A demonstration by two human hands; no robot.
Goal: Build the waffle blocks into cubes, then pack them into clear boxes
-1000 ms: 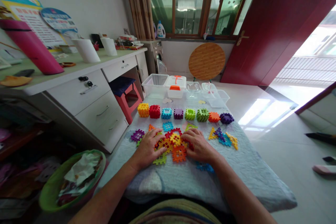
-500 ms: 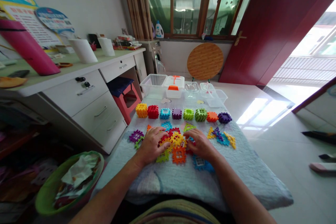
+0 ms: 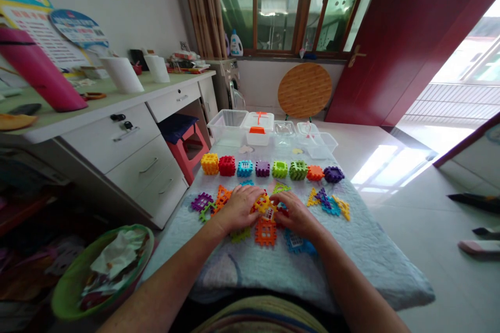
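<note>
Above the loose pile, a yellow plastic building tile (image 3: 261,202) is between my two hands. My left hand (image 3: 242,207) is closed on its left side, with the thumb low and the fingers over the top. The curled fingers of my right hand (image 3: 294,211) meet its right edge; their tips are partly hidden. An orange square tile (image 3: 266,232) lies just below, nearest my body. Under my right wrist is a blue tile (image 3: 296,241), and a green tile (image 3: 240,235) shows under my left. Orange tiles (image 3: 222,196) and a purple tile (image 3: 202,201) lie left of my left hand.
Stacks of tiles sorted by colour form a row across the cloth-covered table (image 3: 273,276), among them a red stack (image 3: 227,166). Clear plastic boxes (image 3: 228,127) stand behind. Yellow, purple and blue pieces (image 3: 331,204) lie at right. A green basket (image 3: 64,291) is at lower left.
My left hand has moved right and closed in on the yellow tile, uncovering orange tiles at its left. My right hand has shifted slightly left.
</note>
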